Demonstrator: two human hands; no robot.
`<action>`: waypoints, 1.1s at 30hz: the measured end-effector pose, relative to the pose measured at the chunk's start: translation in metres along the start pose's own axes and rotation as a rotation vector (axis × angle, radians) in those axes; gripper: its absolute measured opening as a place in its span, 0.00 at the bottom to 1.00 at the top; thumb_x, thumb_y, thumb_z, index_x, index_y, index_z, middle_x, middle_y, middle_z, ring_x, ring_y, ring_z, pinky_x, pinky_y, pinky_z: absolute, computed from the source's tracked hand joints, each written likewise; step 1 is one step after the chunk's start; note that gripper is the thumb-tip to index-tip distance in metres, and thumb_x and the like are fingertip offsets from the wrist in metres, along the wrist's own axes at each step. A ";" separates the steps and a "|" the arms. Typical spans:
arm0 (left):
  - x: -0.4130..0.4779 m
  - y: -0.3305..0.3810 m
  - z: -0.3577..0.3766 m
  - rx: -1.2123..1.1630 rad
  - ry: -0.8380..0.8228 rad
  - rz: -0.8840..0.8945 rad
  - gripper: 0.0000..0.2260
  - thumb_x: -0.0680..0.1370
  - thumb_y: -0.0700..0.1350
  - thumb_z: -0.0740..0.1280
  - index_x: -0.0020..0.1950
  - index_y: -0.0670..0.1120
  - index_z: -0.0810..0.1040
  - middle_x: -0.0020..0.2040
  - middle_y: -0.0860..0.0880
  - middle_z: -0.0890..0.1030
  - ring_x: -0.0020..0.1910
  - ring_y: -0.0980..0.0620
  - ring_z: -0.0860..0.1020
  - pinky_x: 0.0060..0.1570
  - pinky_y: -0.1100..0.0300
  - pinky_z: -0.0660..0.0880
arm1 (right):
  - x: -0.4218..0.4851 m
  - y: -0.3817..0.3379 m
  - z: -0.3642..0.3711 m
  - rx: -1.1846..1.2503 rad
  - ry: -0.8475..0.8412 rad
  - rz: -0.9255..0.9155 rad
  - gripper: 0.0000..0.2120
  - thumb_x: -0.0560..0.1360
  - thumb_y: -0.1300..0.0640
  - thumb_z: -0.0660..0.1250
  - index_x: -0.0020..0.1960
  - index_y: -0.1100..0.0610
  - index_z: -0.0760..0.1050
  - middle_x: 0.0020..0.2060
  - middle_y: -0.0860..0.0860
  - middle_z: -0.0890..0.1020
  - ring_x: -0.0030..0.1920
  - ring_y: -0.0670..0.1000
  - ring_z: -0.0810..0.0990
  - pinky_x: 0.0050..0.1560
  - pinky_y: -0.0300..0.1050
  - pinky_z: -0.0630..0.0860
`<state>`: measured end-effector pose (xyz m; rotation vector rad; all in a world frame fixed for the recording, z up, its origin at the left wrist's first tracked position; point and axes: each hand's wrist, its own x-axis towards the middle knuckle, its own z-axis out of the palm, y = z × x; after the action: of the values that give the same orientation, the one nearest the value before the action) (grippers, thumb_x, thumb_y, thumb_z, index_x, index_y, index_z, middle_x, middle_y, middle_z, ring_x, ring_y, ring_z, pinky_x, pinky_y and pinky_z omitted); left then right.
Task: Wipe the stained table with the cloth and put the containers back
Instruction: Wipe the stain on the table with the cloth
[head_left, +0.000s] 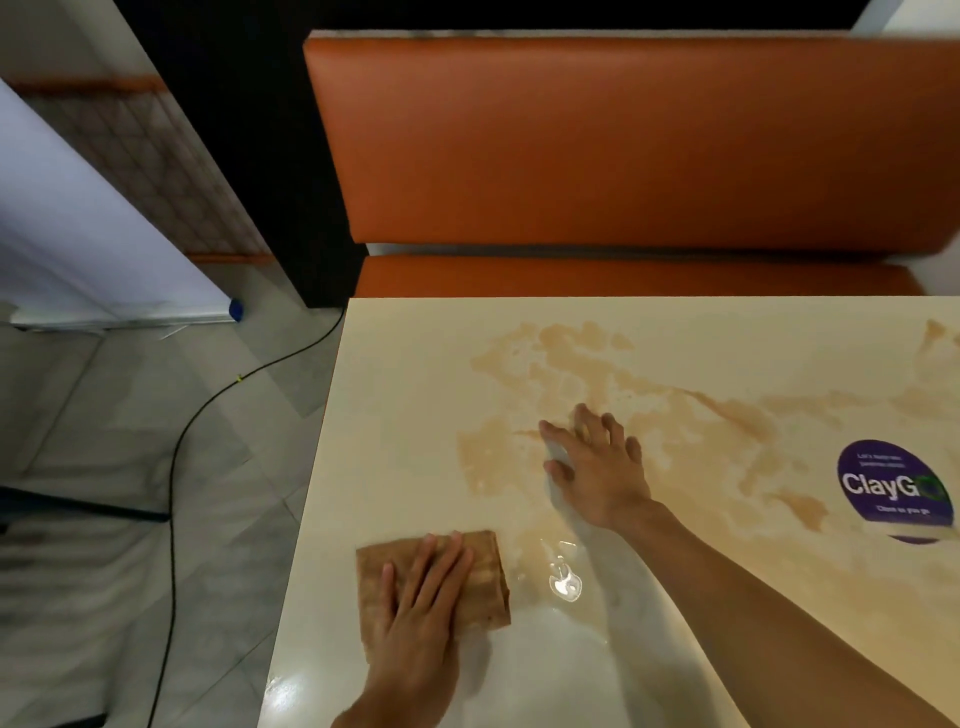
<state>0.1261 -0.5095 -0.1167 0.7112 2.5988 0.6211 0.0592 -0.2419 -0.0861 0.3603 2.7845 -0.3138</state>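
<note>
A cream table (410, 374) carries a wide brown stain (597, 374) across its middle and right side. A folded brown cloth (483, 571) lies flat near the table's front left. My left hand (421, 613) presses on the cloth with straight fingers. My right hand (597, 467) rests flat on the stained surface farther in, fingers spread, holding nothing. No containers are in view.
An orange padded bench (623, 156) stands behind the table. A round purple ClayGo sticker (893, 488) sits at the table's right. A black cable (208, 410) runs over the tiled floor on the left, near a white banner stand (104, 249). Shiny wet patches (566, 584) gleam beside the cloth.
</note>
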 end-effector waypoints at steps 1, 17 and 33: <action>-0.003 0.001 -0.003 -0.026 -0.029 0.006 0.34 0.67 0.45 0.56 0.74 0.55 0.64 0.75 0.59 0.63 0.75 0.54 0.58 0.70 0.53 0.50 | 0.000 0.001 -0.001 0.001 0.005 -0.008 0.22 0.79 0.43 0.55 0.72 0.37 0.57 0.75 0.52 0.52 0.73 0.61 0.52 0.69 0.61 0.58; 0.195 0.027 -0.188 -0.477 -0.172 -0.004 0.09 0.80 0.54 0.61 0.56 0.54 0.77 0.46 0.61 0.81 0.47 0.61 0.77 0.46 0.68 0.70 | 0.047 0.036 -0.051 0.245 0.061 0.030 0.18 0.76 0.49 0.61 0.66 0.43 0.71 0.69 0.51 0.65 0.66 0.58 0.63 0.64 0.54 0.67; 0.351 0.014 -0.103 0.369 -0.249 0.581 0.35 0.77 0.32 0.57 0.77 0.59 0.50 0.78 0.59 0.47 0.78 0.57 0.42 0.76 0.46 0.41 | 0.049 0.055 -0.030 0.158 -0.030 0.038 0.25 0.79 0.46 0.57 0.74 0.38 0.55 0.78 0.52 0.44 0.77 0.60 0.40 0.75 0.63 0.47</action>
<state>-0.1975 -0.3376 -0.1057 1.5796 2.2833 0.1747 0.0212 -0.1716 -0.0841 0.4412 2.7276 -0.5272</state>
